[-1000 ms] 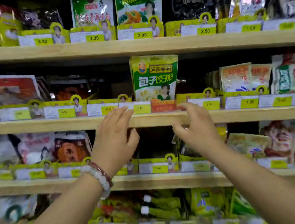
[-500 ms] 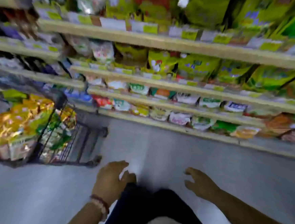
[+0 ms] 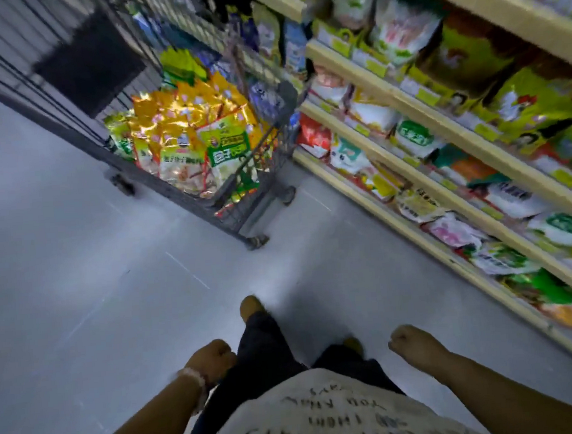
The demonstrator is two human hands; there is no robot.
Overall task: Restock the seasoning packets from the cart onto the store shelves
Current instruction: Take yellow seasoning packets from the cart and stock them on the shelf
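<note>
Ahead-left of both hands: cart [image 3: 242, 199] holding seasoning packets [image 3: 186, 142], well apart. Left hand [image 3: 212, 359] nearer, fingers curled, holding nothing; right hand [image 3: 412, 342] likewise. Shelves [image 3: 422, 178] on right side

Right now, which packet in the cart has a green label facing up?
The packet at the near right of the cart, nearest the shelves; the packets around it are gold and orange foil.
</note>
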